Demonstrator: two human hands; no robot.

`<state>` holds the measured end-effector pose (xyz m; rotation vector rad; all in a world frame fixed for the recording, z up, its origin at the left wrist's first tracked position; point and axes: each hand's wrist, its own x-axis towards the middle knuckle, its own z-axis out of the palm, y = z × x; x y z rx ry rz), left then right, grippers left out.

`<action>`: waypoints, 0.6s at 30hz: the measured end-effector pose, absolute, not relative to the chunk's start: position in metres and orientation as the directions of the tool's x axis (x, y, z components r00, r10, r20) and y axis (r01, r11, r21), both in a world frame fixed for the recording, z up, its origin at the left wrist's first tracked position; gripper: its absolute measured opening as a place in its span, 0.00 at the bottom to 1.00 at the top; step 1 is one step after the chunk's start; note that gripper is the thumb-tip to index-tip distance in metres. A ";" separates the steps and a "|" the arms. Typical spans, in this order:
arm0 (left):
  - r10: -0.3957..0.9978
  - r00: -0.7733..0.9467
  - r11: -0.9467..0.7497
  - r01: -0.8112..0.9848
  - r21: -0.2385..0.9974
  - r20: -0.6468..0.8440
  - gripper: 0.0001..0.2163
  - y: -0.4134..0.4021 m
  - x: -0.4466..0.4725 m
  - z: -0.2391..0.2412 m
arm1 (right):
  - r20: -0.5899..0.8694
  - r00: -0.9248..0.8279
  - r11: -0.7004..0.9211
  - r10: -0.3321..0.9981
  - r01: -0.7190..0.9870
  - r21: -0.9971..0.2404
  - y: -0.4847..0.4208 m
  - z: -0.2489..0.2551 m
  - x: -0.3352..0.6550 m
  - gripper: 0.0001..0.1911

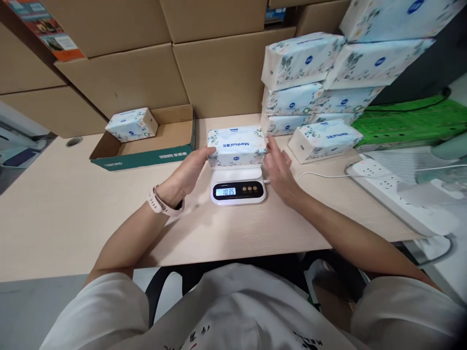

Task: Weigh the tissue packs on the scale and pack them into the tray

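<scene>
A white tissue pack (237, 146) with blue lettering lies on a small white digital scale (238, 189) whose lit display shows digits. My left hand (188, 172), with a pale watch on the wrist, grips the pack's left end, fingers behind and thumb in front. My right hand (279, 167) hovers just off the pack's right end, fingers spread and blurred, holding nothing.
A low cardboard tray (146, 155) at the left holds one tissue pack (132, 124). A stack of tissue packs (310, 82) stands at the back right, one loose pack (324, 140) before it. A white power strip (397, 194) and green crate (412, 121) lie right. Cardboard boxes (153, 63) line the back.
</scene>
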<state>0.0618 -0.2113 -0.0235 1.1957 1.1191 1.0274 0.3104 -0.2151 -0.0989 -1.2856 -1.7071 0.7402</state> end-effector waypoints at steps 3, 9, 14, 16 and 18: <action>0.972 0.218 0.094 -0.009 0.996 -0.090 0.21 -0.214 0.081 -0.019 | 0.281 -0.076 0.286 0.957 0.417 -0.863 -0.211 -0.095 0.308 0.47; 0.885 0.464 -0.019 -0.061 0.998 0.045 0.32 -0.201 0.159 0.013 | 0.715 0.212 0.546 0.667 0.514 -0.662 -0.196 -0.050 0.368 0.42; 0.821 0.569 -0.072 0.029 0.997 0.043 0.38 -0.163 0.249 0.025 | 0.771 0.397 0.493 0.498 0.603 -0.628 -0.162 -0.051 0.454 0.42; 0.827 0.561 -0.069 0.112 0.991 -0.006 0.41 -0.148 0.277 0.019 | 0.741 0.456 0.443 0.493 0.601 -0.665 -0.144 -0.065 0.479 0.43; 0.840 0.538 -0.034 0.182 0.983 -0.070 0.44 -0.138 0.294 0.007 | 0.690 0.514 0.365 0.509 0.597 -0.714 -0.129 -0.082 0.495 0.43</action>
